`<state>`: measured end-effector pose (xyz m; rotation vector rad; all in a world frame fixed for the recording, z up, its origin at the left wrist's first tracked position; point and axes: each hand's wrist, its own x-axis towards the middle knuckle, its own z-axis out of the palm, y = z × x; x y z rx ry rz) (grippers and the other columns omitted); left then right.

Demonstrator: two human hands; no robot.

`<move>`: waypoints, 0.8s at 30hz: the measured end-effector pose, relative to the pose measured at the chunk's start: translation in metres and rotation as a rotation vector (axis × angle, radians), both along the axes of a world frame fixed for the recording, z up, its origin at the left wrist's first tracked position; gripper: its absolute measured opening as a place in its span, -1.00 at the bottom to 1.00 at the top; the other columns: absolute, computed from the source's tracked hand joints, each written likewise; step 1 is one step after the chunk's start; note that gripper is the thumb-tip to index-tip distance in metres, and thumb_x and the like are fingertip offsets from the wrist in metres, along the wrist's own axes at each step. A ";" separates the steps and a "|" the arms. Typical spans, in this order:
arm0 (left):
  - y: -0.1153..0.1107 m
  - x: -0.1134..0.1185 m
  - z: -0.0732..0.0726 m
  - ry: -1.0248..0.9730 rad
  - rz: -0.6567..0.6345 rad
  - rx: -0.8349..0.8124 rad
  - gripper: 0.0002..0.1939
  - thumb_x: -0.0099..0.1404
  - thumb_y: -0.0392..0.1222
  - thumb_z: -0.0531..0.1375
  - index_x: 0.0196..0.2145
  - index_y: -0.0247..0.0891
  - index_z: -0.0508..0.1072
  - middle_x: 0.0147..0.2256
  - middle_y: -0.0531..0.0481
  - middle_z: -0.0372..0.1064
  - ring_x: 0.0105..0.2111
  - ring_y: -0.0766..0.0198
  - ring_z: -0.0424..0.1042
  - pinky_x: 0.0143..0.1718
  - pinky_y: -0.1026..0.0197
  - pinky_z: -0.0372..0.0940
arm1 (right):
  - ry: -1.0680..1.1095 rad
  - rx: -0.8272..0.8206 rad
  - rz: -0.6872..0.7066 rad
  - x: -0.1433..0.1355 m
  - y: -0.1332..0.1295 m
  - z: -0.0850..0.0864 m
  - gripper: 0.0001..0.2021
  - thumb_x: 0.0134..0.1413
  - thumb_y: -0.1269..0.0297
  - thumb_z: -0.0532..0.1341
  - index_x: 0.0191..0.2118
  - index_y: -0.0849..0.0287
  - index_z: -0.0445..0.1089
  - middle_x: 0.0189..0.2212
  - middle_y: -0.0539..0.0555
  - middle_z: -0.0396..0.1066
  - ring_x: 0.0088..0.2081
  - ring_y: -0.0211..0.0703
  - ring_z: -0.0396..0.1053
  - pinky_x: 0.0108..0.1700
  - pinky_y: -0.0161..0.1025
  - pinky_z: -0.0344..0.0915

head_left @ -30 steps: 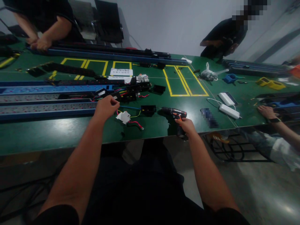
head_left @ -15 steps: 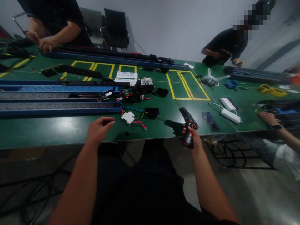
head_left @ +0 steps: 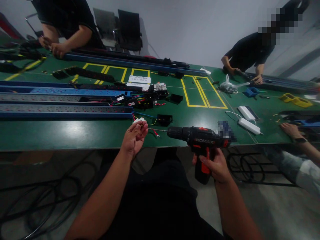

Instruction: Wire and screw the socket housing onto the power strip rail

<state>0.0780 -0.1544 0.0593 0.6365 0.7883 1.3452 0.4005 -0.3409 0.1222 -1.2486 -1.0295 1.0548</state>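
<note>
the right hand is gripping a black and red drill marked "komax", its long axis lying level, bit pointing to 9 o'clock. the left hand is pinching a small screw between narrow fingertips, sitting at 9 o'clock from the bit, near the table edge.

Grey wall, black chairs, concrete floor
</note>
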 end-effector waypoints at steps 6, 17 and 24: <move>-0.013 0.008 0.011 0.022 -0.019 -0.034 -0.69 0.43 0.11 0.60 -0.06 -0.07 0.71 0.02 -0.01 0.80 0.02 0.19 0.81 -0.03 0.28 0.72 | -0.035 0.025 -0.004 -0.005 -0.001 -0.002 -0.47 0.13 -0.07 0.69 0.08 -0.01 0.56 -0.32 0.08 0.68 -0.43 0.05 0.66 -0.34 -0.01 0.66; -0.022 0.010 0.019 0.058 0.027 -0.011 -0.69 0.42 0.13 0.60 -0.07 -0.06 0.72 0.01 -0.02 0.80 0.04 0.14 0.81 0.00 0.24 0.73 | -0.035 0.042 0.022 -0.011 0.002 -0.005 -0.52 0.21 -0.04 0.66 0.08 -0.01 0.55 -0.32 0.06 0.68 -0.36 0.11 0.73 -0.30 0.00 0.69; -0.030 0.014 0.032 -0.097 0.040 -0.059 -0.70 0.36 -0.05 0.66 -0.10 -0.17 0.71 -0.10 -0.01 0.81 -0.17 0.28 0.82 -0.11 0.38 0.68 | -0.073 0.070 0.070 -0.006 0.004 -0.006 -0.53 0.26 -0.05 0.63 0.12 0.04 0.61 -0.30 0.09 0.70 -0.35 0.02 0.72 -0.27 -0.06 0.69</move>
